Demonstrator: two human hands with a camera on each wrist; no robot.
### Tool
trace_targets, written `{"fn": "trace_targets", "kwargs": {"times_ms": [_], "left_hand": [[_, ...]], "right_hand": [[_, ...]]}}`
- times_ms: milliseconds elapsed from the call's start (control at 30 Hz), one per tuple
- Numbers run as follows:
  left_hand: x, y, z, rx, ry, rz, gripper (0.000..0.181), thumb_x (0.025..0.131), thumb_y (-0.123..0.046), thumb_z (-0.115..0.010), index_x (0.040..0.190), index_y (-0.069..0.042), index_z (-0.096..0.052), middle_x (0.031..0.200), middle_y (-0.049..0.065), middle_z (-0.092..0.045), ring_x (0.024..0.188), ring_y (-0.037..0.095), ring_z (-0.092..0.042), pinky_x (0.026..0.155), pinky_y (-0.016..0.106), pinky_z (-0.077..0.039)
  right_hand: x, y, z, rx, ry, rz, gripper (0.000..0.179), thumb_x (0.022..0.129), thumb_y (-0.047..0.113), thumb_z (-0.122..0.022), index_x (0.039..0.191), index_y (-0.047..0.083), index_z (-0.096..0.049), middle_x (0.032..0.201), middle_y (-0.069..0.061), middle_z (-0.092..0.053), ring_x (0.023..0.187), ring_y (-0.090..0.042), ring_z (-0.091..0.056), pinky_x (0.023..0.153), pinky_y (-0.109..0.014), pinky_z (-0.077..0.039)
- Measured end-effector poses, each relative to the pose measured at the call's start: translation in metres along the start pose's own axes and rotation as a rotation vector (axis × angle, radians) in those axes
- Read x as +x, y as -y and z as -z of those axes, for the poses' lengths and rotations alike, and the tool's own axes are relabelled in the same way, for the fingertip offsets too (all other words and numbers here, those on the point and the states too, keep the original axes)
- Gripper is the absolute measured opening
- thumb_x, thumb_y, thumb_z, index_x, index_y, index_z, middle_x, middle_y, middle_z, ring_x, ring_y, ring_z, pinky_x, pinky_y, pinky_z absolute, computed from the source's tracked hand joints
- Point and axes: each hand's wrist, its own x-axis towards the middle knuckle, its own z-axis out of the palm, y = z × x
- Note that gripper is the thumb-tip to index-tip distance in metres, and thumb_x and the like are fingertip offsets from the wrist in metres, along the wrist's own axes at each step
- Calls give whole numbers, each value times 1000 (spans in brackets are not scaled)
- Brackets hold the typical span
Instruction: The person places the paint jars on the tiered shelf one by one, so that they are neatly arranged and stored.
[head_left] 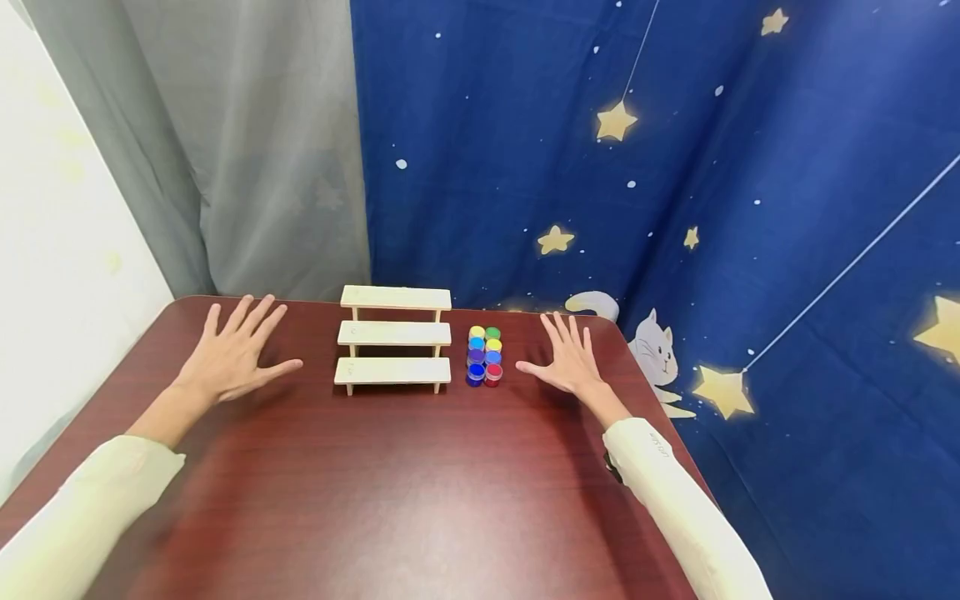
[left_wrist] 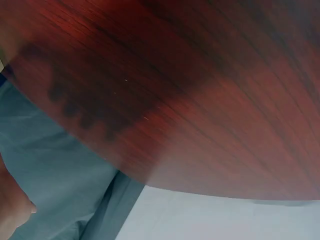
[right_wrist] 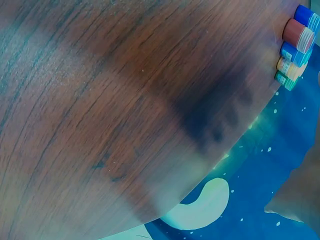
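A three-tier pale wooden display stand (head_left: 393,333) stands toward the back of the table. Just to its right, two columns of small paint pots (head_left: 492,375) with coloured contents, among them blue, yellow, green, purple and red, sit close together. My left hand (head_left: 232,354), fingers straight and spread, is left of the stand and holds nothing. To the right of the pots is my right hand (head_left: 566,354), also spread and holding nothing. In the right wrist view several pots (right_wrist: 295,37) show at the upper right. Each wrist view catches only part of its hand at the edge.
The dark red wooden table (head_left: 390,483) has rounded back corners. Behind it hang a grey curtain (head_left: 277,167) and a blue curtain (head_left: 480,150) printed with stars and a cat. A white surface (head_left: 60,233) lies beyond the left edge.
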Motion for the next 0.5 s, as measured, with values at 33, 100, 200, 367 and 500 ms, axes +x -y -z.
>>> {"fn": "trace_targets", "kwargs": {"times_ms": [33,100,200,367,500], "left_hand": [[0,-1,-1,-2,-2,-3,104,87,-72,-66,164,-11,-30,168,18,-27,156,42,-17,119,71,2],[1,-3,-2,-12,-1,-4,105,87,-73,-66,164,-12,-30,168,18,-27,155,42,-18,120,70,2],[3,-7,-3,-17,-3,-11,105,86,-73,-66,164,-12,-30,168,18,-28,155,42,-20,120,71,-1],[6,-13,-3,-30,2,-22,106,85,-75,-67,164,-13,-31,166,19,-31,153,43,-23,119,71,-7],[8,-16,-4,-55,9,-28,106,84,-75,-68,164,-14,-32,165,20,-32,153,43,-23,119,71,-7]], "right_hand": [[0,1,0,-1,4,1,114,82,84,-58,168,22,-16,174,-9,-13,160,-35,3,124,-61,5],[-1,3,-1,11,10,4,113,83,84,-58,168,23,-16,174,-8,-13,160,-35,2,124,-60,6],[-2,6,-1,45,14,11,112,83,81,-60,168,22,-16,174,-7,-12,160,-36,0,124,-60,6],[-4,12,0,76,26,26,111,84,78,-63,168,21,-18,173,-11,-16,160,-37,-4,125,-60,5],[-5,17,0,88,39,29,110,84,78,-64,168,21,-19,172,-12,-21,159,-36,-8,125,-60,1]]}}
